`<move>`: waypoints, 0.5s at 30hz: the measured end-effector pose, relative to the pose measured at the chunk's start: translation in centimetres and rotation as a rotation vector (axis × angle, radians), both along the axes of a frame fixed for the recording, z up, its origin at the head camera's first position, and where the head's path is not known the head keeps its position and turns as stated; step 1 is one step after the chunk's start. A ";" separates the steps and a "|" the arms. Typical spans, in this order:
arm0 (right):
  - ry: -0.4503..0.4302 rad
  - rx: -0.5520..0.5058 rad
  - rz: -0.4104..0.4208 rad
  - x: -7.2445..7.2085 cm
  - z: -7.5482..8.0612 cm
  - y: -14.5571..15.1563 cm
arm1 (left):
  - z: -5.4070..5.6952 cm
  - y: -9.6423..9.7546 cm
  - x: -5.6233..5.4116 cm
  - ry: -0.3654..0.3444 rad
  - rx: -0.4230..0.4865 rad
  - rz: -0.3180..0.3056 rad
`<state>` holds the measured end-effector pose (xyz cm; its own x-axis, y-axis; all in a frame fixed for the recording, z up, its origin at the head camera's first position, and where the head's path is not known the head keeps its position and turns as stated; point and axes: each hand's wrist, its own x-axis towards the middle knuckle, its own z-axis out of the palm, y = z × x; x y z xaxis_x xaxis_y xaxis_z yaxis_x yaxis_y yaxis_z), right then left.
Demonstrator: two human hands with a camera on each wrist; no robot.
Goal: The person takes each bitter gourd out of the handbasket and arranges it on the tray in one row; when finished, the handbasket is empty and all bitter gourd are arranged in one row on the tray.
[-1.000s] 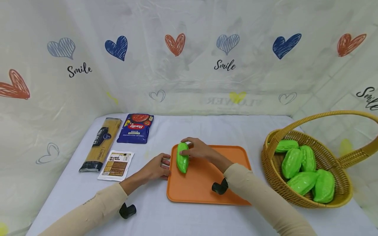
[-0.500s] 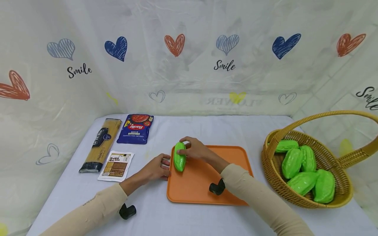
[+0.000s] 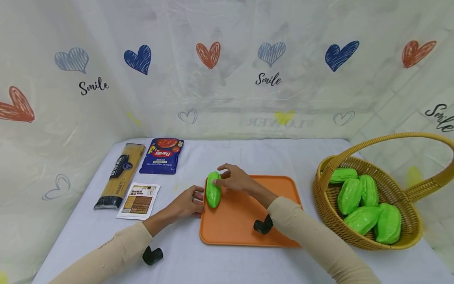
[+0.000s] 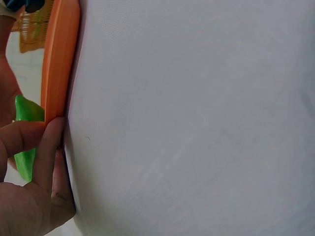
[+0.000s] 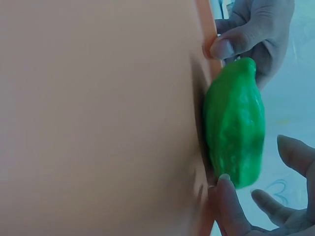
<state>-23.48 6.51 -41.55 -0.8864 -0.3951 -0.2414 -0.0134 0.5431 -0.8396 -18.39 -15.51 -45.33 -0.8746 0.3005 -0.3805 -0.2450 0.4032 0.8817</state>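
Note:
A green, ridged star fruit (image 3: 213, 193), glossy like plastic, lies lengthwise along the left side of the orange tray (image 3: 244, 225). My right hand (image 3: 235, 179) is at its far end. In the right wrist view the thumb (image 5: 227, 196) touches the fruit (image 5: 236, 123), while the other fingers are spread apart from it. My left hand (image 3: 186, 203) pinches the tray's left rim, with the thumb on top and fingers at the outer side, as the left wrist view shows at the tray edge (image 4: 61, 64).
At the right stands a wicker basket (image 3: 322, 209) with a tall handle, holding several more green star fruits (image 3: 349, 195). On the left lie a spaghetti pack (image 3: 120, 175), a blue Barilla pouch (image 3: 162, 156) and a white-brown sachet (image 3: 139, 200). A printed curtain (image 3: 234, 94) rises behind the table.
The star fruit has shifted slightly left toward the tray's left rim, with my right hand moving along. My left hand has kept its place on the rim.

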 end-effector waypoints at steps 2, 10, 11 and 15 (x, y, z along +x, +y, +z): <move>-0.007 -0.021 0.004 0.1 0.3 0.6 | -0.1 0.1 0.0 0.001 0.001 -0.001; 0.002 -0.072 0.016 0.4 2.5 3.2 | 0.0 0.2 0.1 0.021 -0.019 0.009; 0.003 -0.076 0.015 0.5 2.8 3.5 | 0.0 0.3 0.1 0.028 -0.017 0.004; 0.010 -0.073 0.034 1.2 3.6 4.6 | 0.0 0.1 0.3 0.022 -0.020 -0.001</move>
<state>-22.32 11.10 -37.99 -0.8744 -0.4409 -0.2023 -0.0391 0.4797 -0.8766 -18.07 -15.42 -45.30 -0.8827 0.2938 -0.3669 -0.2251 0.4209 0.8787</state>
